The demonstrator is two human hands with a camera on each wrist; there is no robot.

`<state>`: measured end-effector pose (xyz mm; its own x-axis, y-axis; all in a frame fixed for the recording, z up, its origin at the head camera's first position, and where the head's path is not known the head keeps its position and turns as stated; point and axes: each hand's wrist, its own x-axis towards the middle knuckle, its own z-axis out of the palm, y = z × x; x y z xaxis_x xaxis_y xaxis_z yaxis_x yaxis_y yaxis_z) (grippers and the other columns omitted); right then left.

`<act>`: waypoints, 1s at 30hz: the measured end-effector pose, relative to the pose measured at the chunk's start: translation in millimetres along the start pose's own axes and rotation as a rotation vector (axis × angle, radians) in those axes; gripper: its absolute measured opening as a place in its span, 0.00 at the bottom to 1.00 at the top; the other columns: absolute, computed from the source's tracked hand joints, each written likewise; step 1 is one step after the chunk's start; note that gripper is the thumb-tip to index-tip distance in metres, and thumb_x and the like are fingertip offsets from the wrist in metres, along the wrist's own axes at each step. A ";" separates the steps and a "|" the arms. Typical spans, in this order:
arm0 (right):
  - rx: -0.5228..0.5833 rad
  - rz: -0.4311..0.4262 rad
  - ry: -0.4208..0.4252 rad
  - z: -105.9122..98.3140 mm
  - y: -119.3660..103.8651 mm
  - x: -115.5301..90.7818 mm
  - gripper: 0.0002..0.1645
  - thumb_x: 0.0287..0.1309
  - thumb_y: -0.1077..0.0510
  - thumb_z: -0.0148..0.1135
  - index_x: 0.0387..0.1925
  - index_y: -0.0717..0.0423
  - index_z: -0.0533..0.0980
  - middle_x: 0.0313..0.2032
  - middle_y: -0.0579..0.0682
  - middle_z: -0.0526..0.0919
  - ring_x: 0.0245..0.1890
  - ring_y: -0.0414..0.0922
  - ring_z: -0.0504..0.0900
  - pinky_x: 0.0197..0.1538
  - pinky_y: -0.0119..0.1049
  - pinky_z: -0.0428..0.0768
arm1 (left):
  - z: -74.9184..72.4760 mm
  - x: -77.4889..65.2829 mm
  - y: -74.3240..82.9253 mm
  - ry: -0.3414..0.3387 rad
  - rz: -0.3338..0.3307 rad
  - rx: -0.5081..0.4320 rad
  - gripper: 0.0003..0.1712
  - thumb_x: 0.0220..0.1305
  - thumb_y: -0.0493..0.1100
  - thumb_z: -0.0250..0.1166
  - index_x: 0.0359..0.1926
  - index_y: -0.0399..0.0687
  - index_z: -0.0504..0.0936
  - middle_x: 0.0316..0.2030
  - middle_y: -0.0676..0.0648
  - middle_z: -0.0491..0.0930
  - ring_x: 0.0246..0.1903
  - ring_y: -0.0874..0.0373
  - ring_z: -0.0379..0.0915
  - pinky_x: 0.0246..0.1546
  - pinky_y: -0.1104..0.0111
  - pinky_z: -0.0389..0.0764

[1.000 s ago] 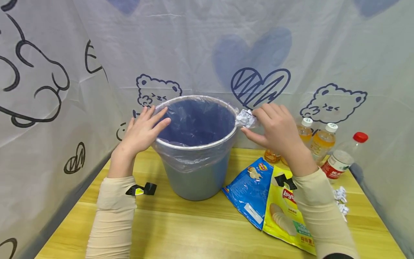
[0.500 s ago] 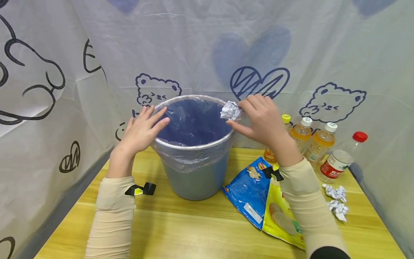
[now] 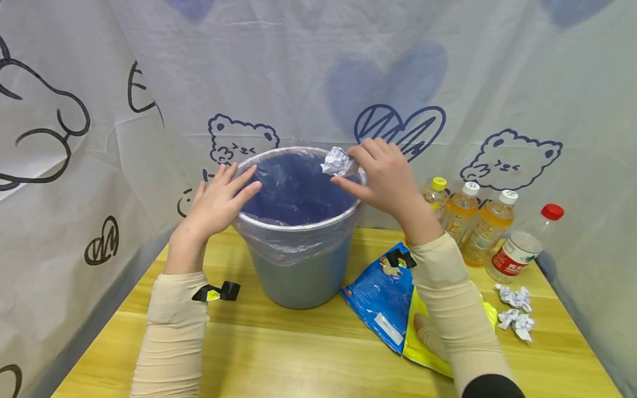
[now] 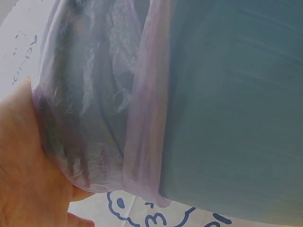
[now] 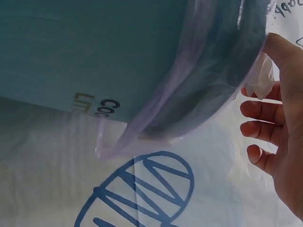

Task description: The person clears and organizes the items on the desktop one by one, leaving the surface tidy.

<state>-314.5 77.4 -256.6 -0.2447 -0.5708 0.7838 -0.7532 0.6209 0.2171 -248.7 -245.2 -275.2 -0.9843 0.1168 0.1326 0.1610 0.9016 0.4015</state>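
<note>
A grey-blue trash can (image 3: 301,276) stands on the wooden table, lined with a clear plastic bag (image 3: 288,246) folded over its rim. My left hand (image 3: 216,202) rests on the left side of the rim, fingers spread and straight. Over the right part of the opening, my right hand (image 3: 385,174) pinches a crumpled white paper ball (image 3: 337,162) between thumb and fingers. In the right wrist view the paper ball (image 5: 260,78) shows partly behind the rim. The left wrist view has the left hand (image 4: 33,165) against the bagged rim.
Right of the can lie a blue chip bag (image 3: 380,301) and a yellow chip bag (image 3: 423,342), partly under the right forearm. Several bottles, including a red-capped bottle (image 3: 517,251), stand at the back right. Two more paper balls (image 3: 515,298) lie near the right edge. A printed curtain (image 3: 308,72) hangs behind.
My right hand has moved left with the paper ball, from beside the right rim to over the can's opening. The left hand has stayed on the rim.
</note>
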 end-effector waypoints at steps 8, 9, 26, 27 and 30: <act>0.004 0.031 -0.023 9.2 -0.3 5.8 0.42 0.61 0.24 0.47 0.43 0.59 0.79 0.35 0.55 0.80 0.36 0.52 0.76 0.37 0.45 0.74 | -0.5 0.4 1.1 0.003 0.005 -0.007 0.43 0.67 0.77 0.33 0.77 0.67 0.48 0.78 0.42 0.37 0.78 0.44 0.23 0.69 0.33 0.29; 0.004 0.036 -0.024 9.7 -0.5 6.4 0.40 0.60 0.25 0.50 0.43 0.59 0.79 0.35 0.55 0.80 0.36 0.52 0.76 0.36 0.45 0.73 | -0.5 0.5 1.2 0.004 0.007 -0.008 0.43 0.67 0.77 0.33 0.77 0.67 0.48 0.78 0.42 0.37 0.78 0.44 0.23 0.69 0.33 0.29; -0.007 0.063 -0.063 11.2 -2.2 10.2 0.35 0.52 0.35 0.67 0.49 0.58 0.77 0.37 0.55 0.81 0.38 0.53 0.77 0.35 0.45 0.74 | 0.1 1.4 0.5 0.007 -0.001 -0.012 0.43 0.67 0.77 0.32 0.77 0.67 0.48 0.78 0.43 0.37 0.78 0.45 0.23 0.69 0.33 0.29; -0.009 0.057 -0.058 11.4 -2.1 9.7 0.35 0.51 0.35 0.67 0.49 0.58 0.77 0.38 0.56 0.81 0.38 0.53 0.77 0.36 0.45 0.74 | 0.4 1.4 0.3 0.008 -0.001 -0.012 0.43 0.67 0.77 0.32 0.77 0.67 0.48 0.78 0.43 0.37 0.78 0.45 0.23 0.69 0.33 0.29; -0.012 0.050 -0.045 11.6 -1.5 7.3 0.35 0.50 0.36 0.69 0.49 0.58 0.77 0.38 0.56 0.81 0.37 0.54 0.77 0.37 0.46 0.75 | 0.8 2.4 0.2 0.008 0.000 -0.015 0.43 0.66 0.77 0.32 0.77 0.67 0.48 0.78 0.43 0.37 0.78 0.45 0.23 0.69 0.33 0.29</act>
<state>-322.3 66.1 -258.0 -0.3098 -0.5622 0.7668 -0.7317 0.6560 0.1854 -251.1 -244.4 -275.5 -0.9837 0.1130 0.1397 0.1618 0.8951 0.4154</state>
